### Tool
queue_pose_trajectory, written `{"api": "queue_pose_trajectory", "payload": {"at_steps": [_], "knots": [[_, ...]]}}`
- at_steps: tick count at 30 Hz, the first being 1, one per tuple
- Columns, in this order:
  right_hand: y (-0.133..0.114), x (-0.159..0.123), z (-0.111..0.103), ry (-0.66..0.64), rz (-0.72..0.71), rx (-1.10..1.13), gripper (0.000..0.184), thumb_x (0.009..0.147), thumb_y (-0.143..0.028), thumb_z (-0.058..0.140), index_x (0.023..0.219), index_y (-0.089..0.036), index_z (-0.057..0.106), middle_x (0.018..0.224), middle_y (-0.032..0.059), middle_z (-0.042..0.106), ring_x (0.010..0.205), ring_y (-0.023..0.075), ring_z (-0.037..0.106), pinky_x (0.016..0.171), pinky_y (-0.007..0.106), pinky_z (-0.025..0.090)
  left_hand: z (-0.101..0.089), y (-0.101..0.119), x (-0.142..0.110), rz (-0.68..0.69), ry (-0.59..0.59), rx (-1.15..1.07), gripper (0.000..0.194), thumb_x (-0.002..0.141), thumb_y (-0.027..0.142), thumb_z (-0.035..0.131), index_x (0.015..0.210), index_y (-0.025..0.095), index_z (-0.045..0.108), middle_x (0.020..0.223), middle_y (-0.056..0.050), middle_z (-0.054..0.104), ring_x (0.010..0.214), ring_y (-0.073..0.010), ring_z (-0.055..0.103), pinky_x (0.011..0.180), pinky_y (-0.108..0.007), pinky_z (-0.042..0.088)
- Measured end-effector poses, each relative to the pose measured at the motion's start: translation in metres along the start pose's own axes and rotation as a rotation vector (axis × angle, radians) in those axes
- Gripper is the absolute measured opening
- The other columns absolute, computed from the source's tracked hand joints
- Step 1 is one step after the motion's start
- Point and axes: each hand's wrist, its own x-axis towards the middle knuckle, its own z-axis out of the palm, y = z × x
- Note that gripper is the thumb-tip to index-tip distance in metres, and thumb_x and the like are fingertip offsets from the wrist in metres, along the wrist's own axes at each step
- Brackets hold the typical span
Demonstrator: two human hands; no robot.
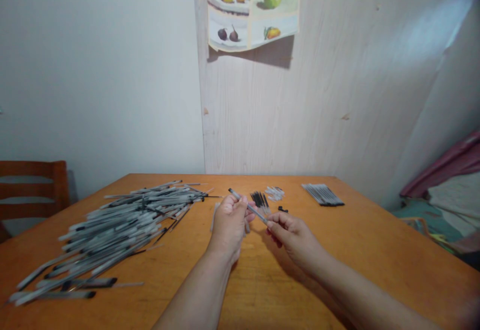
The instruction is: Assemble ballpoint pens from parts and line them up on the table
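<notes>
A slim translucent pen (256, 212) with a dark end slants in the air above the middle of the table. My left hand (229, 220) is closed around its upper part, and the dark end pokes out past the thumb. At the lower end, the fingertips of my right hand (287, 227) pinch the pen. Just behind my hands lies a small row of black-tipped thin refills (259, 201). Beyond it is a small heap of short clear pieces (275, 193). Some clear tubes (214, 217) are partly hidden behind my left hand.
A large loose pile of pens and tubes (123, 225) covers the left of the wooden table (255, 295). A neat row of pens (322, 194) lies at the back right. Small black pieces (283, 209) lie near the middle. A wooden chair (32, 185) stands at the left.
</notes>
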Motion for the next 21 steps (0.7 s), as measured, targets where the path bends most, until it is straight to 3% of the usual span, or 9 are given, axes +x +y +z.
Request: {"api": "queue_pose_trajectory", "payload": {"at_steps": [16, 21], "knots": [[-0.0002, 0.0007, 0.0003, 0.019, -0.032, 0.026, 0.025, 0.083, -0.043, 0.059, 0.074, -0.02, 0.059, 0.059, -0.0017, 0.051, 0.054, 0.0126, 0.044, 0.053, 0.027, 0.034, 0.0008, 0.0, -0.0019, -0.032, 0.021, -0.057, 0.023, 0.083, 0.038, 0.067, 0.09, 0.017, 0.059, 0.086, -0.007, 0.07, 0.073, -0.0111, 0.065, 0.067, -0.021, 0.051], [0.0021, 0.001, 0.001, -0.01, -0.014, 0.054, 0.029, 0.084, -0.047, 0.059, 0.075, -0.019, 0.059, 0.059, -0.0017, 0.051, 0.055, 0.0123, 0.044, 0.053, 0.027, 0.034, 0.0012, 0.0002, -0.0034, -0.035, -0.004, -0.043, 0.025, 0.082, 0.036, 0.067, 0.099, 0.018, 0.06, 0.089, -0.006, 0.07, 0.078, -0.011, 0.065, 0.071, -0.021, 0.049]]}}
